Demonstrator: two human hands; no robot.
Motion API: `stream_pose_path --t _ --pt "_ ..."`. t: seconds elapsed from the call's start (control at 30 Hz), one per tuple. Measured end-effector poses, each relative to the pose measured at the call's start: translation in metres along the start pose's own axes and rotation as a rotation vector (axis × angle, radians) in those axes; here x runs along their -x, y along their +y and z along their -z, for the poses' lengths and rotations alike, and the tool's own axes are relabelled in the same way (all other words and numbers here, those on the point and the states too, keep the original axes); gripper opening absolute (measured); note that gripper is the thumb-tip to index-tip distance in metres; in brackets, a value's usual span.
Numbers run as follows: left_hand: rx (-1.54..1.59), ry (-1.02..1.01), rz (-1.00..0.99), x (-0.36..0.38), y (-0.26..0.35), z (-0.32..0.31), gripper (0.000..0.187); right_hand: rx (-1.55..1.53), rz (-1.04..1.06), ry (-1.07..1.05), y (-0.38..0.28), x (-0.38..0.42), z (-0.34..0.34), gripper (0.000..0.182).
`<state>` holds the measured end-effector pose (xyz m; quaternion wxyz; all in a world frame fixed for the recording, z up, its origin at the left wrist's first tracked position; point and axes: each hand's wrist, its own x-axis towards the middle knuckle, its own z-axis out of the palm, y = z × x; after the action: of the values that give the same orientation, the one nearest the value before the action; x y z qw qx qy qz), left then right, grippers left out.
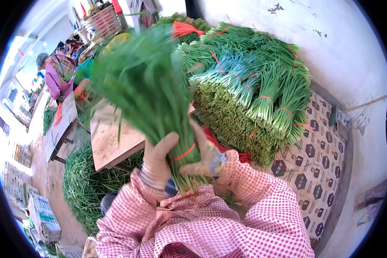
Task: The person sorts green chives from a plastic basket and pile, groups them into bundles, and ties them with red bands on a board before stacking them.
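Observation:
A bunch of green chives (159,103) rises upright in front of my chest, its leafy tops blurred and its cut stem ends pointing down at me. A red tie (184,153) circles the lower stems. My gloved left hand (158,161) is wrapped round the left side of the bunch, thumb across the stems. On the right side my gloved right hand (205,157) presses against the stems near the tie; some of its fingers are hidden behind the bunch. Just beyond my hands is the wooden table (112,148), partly covered by the bunch.
A tall stack of tied chive bunches (253,86) stands against the wall at the right. Loose greens (84,193) lie heaped below the table. Loose red ties (215,139) hang near my right hand. Another person (59,75) works at a table at the far left.

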<state>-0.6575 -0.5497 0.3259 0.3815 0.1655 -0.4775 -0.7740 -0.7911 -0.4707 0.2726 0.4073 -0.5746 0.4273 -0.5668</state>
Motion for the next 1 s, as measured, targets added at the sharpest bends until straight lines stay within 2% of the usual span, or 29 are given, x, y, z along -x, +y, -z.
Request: stream_pose_path --t 0.07,0.13,0.2,0.23,0.27,0.3,0.37,0.4,0.43,0.47,0.53,0.57,0.63,0.67,0.73,0.8,0.87,0.93,1.0 --pt "-0.06 -0.252 -0.074 -0.034 0.025 -0.007 0.092 -0.057 0.232 0.199 0.004 -0.021 0.019 0.119" --pt "-0.055 -0.307 -0.146 -0.052 0.034 -0.011 0.099 -0.174 0.149 0.186 -0.033 -0.044 0.051 0.119" --pt "-0.114 -0.07 -0.183 -0.065 0.037 -0.003 0.098 0.082 0.111 0.409 -0.067 -0.076 0.083 0.111" --pt "-0.109 -0.009 -0.153 -0.067 0.034 0.009 0.091 -0.035 0.159 0.457 -0.066 -0.096 0.108 0.105" --pt "-0.102 0.0 -0.159 -0.068 0.027 0.026 0.091 0.126 0.209 0.543 -0.068 -0.118 0.13 0.092" --pt "-0.143 0.104 -0.062 -0.068 0.017 0.047 0.086 0.29 0.245 0.64 -0.071 -0.141 0.152 0.08" --pt "-0.174 0.261 0.089 -0.062 0.002 0.085 0.073 0.349 0.243 0.8 -0.088 -0.186 0.168 0.052" --pt "-0.165 0.315 0.14 -0.058 -0.002 0.102 0.066 -0.041 0.195 0.825 -0.091 -0.21 0.17 0.043" --pt "-0.159 0.33 0.141 -0.052 -0.005 0.117 0.066 -0.102 0.286 0.683 -0.067 -0.238 0.199 0.04" --pt "-0.14 0.38 0.2 -0.048 -0.007 0.131 0.06 -0.105 0.278 0.67 -0.041 -0.263 0.22 0.04" --pt "-0.123 0.442 0.26 -0.041 -0.009 0.157 0.055 -0.431 0.012 0.757 0.015 -0.297 0.248 0.041" --pt "-0.157 0.464 0.314 -0.039 -0.011 0.168 0.054 -0.491 -0.154 0.716 0.04 -0.293 0.249 0.042" --pt "-0.192 0.473 0.374 -0.037 -0.011 0.184 0.051 -0.406 -0.502 0.799 0.096 -0.275 0.238 0.046" --pt "-0.186 0.479 0.385 -0.038 -0.013 0.192 0.051 -0.254 -0.688 0.92 0.117 -0.263 0.223 0.049" --pt "-0.237 0.474 0.387 -0.037 -0.018 0.203 0.052 -0.234 -0.609 0.812 0.145 -0.225 0.201 0.054" --pt "-0.27 0.453 0.402 -0.044 -0.024 0.207 0.051 -0.256 -0.568 0.723 0.129 -0.18 0.171 0.05" --pt "-0.342 0.351 0.366 -0.058 -0.034 0.207 0.054 -0.196 -0.731 0.711 0.1 -0.142 0.139 0.042" --pt "-0.393 0.291 0.347 -0.073 -0.054 0.209 0.054 -0.225 -0.824 0.569 0.112 -0.095 0.139 0.04" --pt "-0.672 0.105 0.228 -0.09 -0.068 0.203 0.059 -0.216 -0.869 0.523 0.105 -0.065 0.138 0.038"
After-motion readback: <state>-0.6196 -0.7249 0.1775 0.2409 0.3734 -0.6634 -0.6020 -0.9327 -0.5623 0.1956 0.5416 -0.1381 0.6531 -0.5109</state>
